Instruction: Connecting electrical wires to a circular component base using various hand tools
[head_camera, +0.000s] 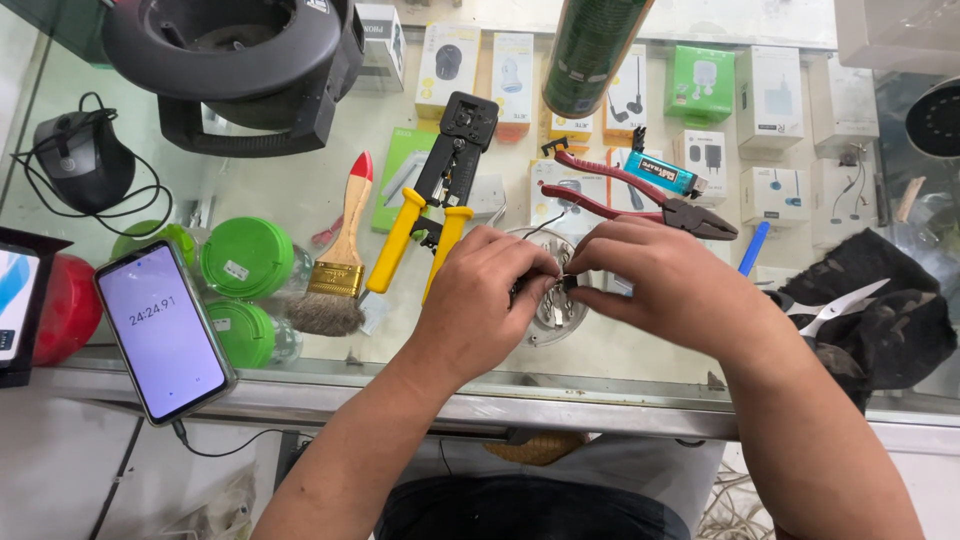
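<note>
Head view | left hand (478, 300) and right hand (668, 285) — both pinching small metal part (556, 310) between them

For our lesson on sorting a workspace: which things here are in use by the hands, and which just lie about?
In use:
left hand
right hand
small round silver metal part
thin dark wire

Lying about:
yellow-handled black crimping tool
red-handled pliers
wooden paintbrush with red tip
black-framed smartphone
silver scissors

Both forearms are bare from elbow to wrist, with no sleeves, watch or rings in view. The left hand (478, 300) and right hand (668, 285) are ungloved. Below, a light grey shirt hem (640, 470) meets dark trousers (520, 510).
</note>
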